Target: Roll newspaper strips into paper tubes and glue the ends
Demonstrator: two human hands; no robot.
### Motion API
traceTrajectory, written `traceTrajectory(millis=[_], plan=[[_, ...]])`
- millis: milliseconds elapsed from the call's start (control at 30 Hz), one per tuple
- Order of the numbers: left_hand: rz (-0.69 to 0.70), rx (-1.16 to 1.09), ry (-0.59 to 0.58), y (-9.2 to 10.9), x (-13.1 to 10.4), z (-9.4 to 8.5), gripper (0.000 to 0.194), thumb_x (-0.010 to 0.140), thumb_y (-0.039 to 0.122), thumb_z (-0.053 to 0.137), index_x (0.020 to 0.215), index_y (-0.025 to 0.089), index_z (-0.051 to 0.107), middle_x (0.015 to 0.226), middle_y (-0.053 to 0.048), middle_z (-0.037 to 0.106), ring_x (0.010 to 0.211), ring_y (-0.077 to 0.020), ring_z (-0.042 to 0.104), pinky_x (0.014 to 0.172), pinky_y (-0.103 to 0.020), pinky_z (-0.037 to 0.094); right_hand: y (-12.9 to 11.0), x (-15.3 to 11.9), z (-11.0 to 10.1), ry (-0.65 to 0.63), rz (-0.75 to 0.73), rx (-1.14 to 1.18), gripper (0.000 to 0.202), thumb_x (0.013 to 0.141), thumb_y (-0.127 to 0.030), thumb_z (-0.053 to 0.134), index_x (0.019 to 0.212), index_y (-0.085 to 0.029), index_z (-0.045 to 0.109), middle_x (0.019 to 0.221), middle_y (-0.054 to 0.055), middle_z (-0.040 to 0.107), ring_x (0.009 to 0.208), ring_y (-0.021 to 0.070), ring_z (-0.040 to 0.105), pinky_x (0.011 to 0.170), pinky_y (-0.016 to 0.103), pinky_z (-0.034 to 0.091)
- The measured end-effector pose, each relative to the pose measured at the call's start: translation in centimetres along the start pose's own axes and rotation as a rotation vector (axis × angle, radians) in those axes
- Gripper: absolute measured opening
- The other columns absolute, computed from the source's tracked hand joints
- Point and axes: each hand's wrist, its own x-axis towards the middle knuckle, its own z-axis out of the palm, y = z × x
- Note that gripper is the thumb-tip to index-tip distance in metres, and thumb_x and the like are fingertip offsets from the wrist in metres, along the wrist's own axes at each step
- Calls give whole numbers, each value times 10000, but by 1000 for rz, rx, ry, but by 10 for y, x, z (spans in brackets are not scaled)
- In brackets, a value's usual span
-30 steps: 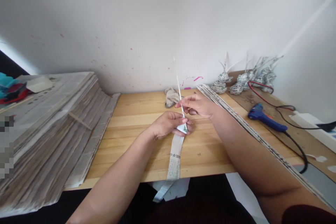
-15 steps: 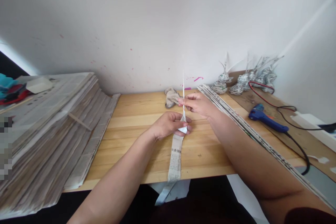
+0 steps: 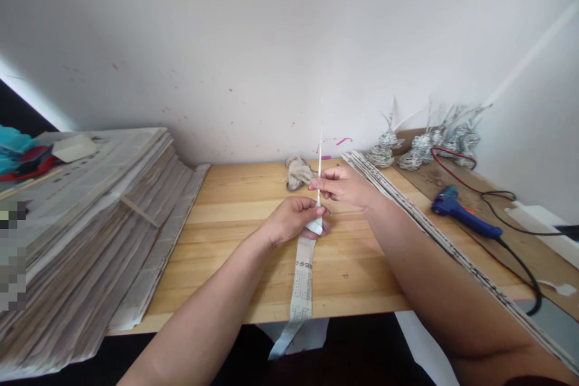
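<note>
While the left hand (image 3: 294, 221) pinches the folded end of a long, narrow strip of printed newspaper (image 3: 302, 289) between thumb and fingers, the right hand (image 3: 341, 186) grips the thin, white, rolled paper stick (image 3: 321, 151) rising from that fold. The stick points up towards the far wall, nearly upright, above the middle of the pale wooden worktop (image 3: 226, 217); the strip trails nearward from the left hand and hangs over the near edge. Just beyond the hands lies a crumpled, greyish-beige cloth (image 3: 298, 173). A thick stack of greyish newspaper sheets (image 3: 113, 205) fills the left side. On the right, a bundle of long, printed-paper sticks (image 3: 398, 199) runs beside a blue glue gun (image 3: 465, 214), with woven paper figures (image 3: 382, 148) at the far right.
</note>
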Motion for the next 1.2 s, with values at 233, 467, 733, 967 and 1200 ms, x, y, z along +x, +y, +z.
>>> traceTrajectory(millis=[233,467,733,967,1200], plan=[[5,4,-2,-9,5,-3,376,730,425,712,940,115,687,825,-107,711,728,-173,673,636,-287,530,-3,-4,-5,-127,48,85,389,764,-512,662,894,-149,721,608,-4,544,514,63,426,438,214,267],[26,32,57,-8,5,-2,353,699,420,737,879,119,700,800,-88,702,675,-148,645,549,-244,519,-5,-3,-1,81,-14,-146,425,687,-567,691,772,-152,719,582,-10,549,542,95,455,490,236,345],[138,-15,175,-6,9,-10,328,700,405,742,855,117,713,752,-68,692,661,-129,639,617,-248,540,-6,-6,2,-5,-57,-154,323,708,-482,703,761,-165,676,668,4,628,616,117,548,553,239,408],[137,-19,198,-6,11,-14,300,697,341,756,909,133,718,775,-69,704,686,-131,651,611,-234,537,-7,-6,7,-14,-17,-97,267,735,-408,694,795,-150,662,719,27,667,678,134,607,608,247,457],[156,-34,215,-6,12,-12,278,658,303,780,845,117,691,732,-56,684,665,-136,642,607,-255,538,-6,-6,9,-33,-38,-181,261,735,-399,698,778,-151,633,720,13,655,671,130,602,638,263,462]])
